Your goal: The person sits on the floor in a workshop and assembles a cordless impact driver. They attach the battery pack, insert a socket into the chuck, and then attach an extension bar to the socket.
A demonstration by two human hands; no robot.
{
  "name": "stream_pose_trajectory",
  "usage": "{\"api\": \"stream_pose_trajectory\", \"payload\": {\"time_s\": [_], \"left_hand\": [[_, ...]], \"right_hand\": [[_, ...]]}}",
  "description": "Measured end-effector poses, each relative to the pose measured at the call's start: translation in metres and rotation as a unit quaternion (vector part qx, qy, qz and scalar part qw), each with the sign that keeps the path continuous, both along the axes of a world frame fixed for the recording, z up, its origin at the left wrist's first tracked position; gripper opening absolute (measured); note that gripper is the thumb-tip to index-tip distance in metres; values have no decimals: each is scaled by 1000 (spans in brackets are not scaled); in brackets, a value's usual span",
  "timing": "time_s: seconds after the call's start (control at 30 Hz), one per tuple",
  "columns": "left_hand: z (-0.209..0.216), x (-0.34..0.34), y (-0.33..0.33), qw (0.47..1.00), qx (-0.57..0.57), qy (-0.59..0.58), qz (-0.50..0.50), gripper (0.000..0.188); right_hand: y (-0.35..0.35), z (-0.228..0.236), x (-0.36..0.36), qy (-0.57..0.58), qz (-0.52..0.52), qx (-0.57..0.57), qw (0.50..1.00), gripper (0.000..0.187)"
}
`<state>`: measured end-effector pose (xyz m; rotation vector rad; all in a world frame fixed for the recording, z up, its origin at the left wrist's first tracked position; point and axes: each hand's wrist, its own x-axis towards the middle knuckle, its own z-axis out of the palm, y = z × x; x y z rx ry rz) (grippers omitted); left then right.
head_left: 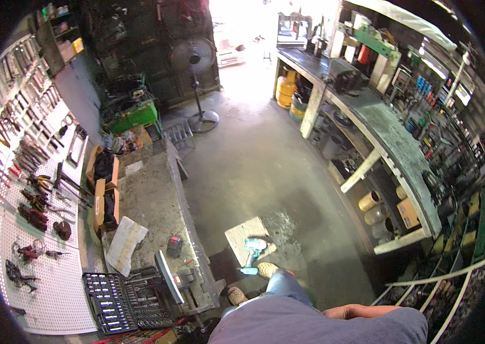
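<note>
My right forearm lies bent across the front of my grey shirt. The right hand shows only in part at its end; its fingers are hidden, so what it holds, if anything, cannot be seen. My left hand is out of view. Beyond my shoes a teal cordless drill rests over a flat pale board on the floor, with no hand on it.
Left, a workbench bears an open socket set, a battery pack and cardboard boxes; pegboard tools hang behind. A fan stands ahead. Right are a long bench, yellow gas cylinder and metal rack.
</note>
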<state>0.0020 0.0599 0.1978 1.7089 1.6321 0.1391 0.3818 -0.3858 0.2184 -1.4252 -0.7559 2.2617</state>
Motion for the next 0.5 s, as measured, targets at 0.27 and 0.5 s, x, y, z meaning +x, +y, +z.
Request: {"api": "stream_pose_trajectory", "payload": {"time_s": [0.27,0.5], "left_hand": [[-25,15,-8,989,-94,-21,-111,33],[-37,71,-29,971,-170,28,-166,31]], "right_hand": [[-10,135,-40,-49,-147,-121,981,66],[-2,136,33,-72,-131,-78,986,63]]}}
